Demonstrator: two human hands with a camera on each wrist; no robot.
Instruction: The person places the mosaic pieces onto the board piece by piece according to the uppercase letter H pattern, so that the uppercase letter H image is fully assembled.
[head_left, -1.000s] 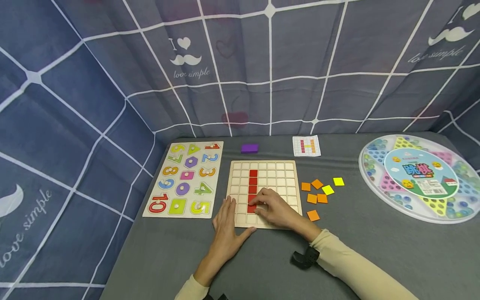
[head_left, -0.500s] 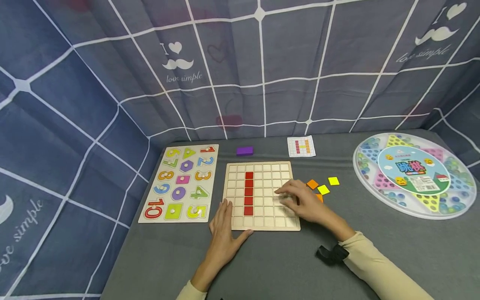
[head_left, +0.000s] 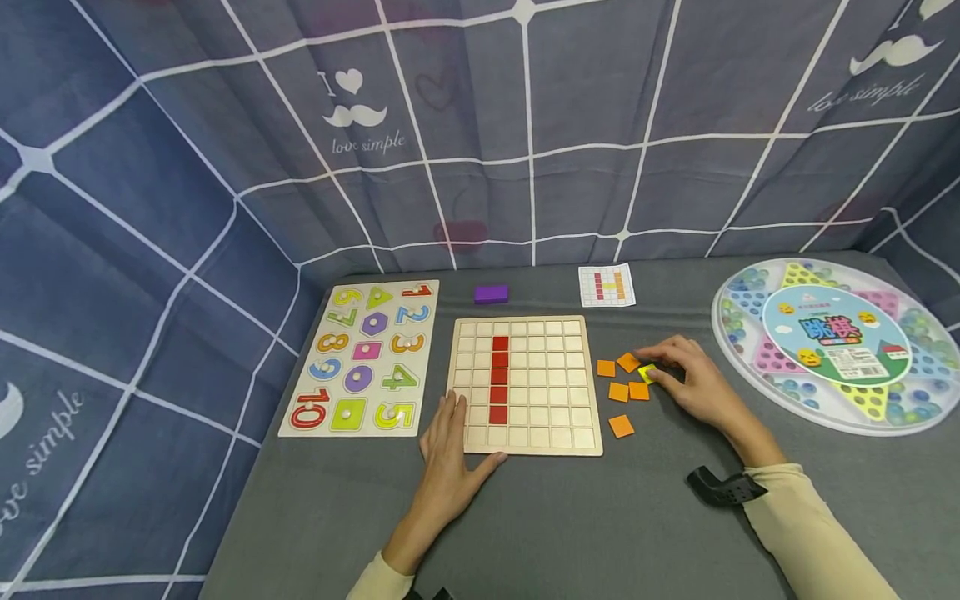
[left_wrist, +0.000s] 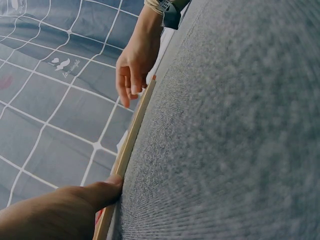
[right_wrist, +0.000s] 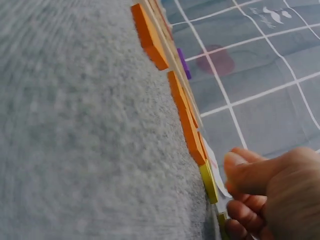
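A square wooden grid board (head_left: 547, 367) lies on the grey cloth, with a column of several red tiles (head_left: 499, 375) left of its middle. My left hand (head_left: 448, 446) rests at the board's front left corner, fingers extended on the left edge and thumb (left_wrist: 107, 190) against the front edge. My right hand (head_left: 697, 387) is at a yellow tile (head_left: 646, 373) right of the board, thumb and forefinger spread on either side of it. In the right wrist view, a second yellow tile (right_wrist: 222, 226) lies beside the fingers; from the head view the hand hides it.
Several orange tiles (head_left: 618, 392) lie between board and right hand. Behind the board are a purple block (head_left: 491, 294) and a pattern card (head_left: 607, 286). A number puzzle board (head_left: 360, 358) lies left, a round Chinese checkers box (head_left: 832, 342) right. A patterned curtain (head_left: 480, 125) stands behind.
My right hand has left the red tiles and moved right, across the board, to the yellow tiles. The red column stays in place, and my left hand keeps its spot at the board's corner.
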